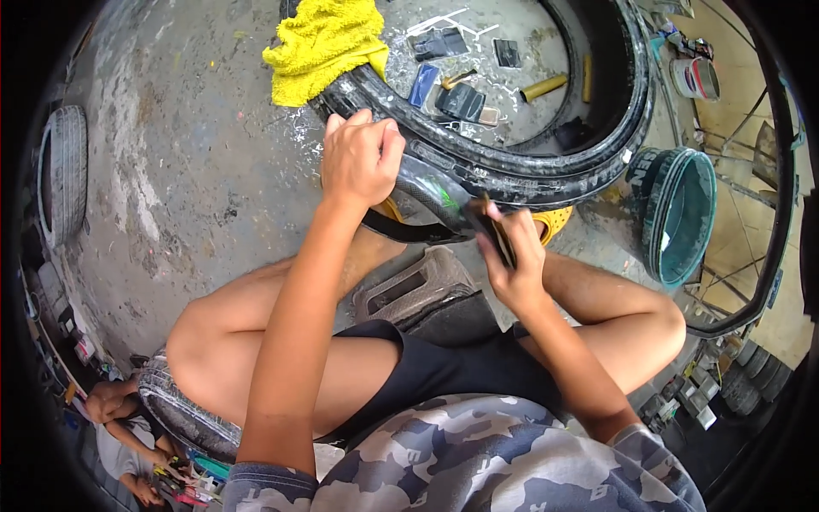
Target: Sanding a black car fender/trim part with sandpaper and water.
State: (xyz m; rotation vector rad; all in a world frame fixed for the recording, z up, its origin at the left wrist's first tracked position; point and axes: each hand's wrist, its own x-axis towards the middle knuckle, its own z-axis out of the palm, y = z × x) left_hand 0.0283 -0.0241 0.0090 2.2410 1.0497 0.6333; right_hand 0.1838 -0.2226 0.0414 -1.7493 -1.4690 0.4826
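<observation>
- Fingers of the left hand (363,166) curl tightly onto the near edge of a black tire (512,183) lying just before the bent legs (610,303).
- Right hand (522,260) clasps a dark, blurred tool (493,230).
- If the tire rocks, the tool could skid toward the left hand.

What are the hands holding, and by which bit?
The left hand grips the shiny curved black piece by its left side. The right hand holds a dark blurred tool; exactly where is unclear.
</observation>
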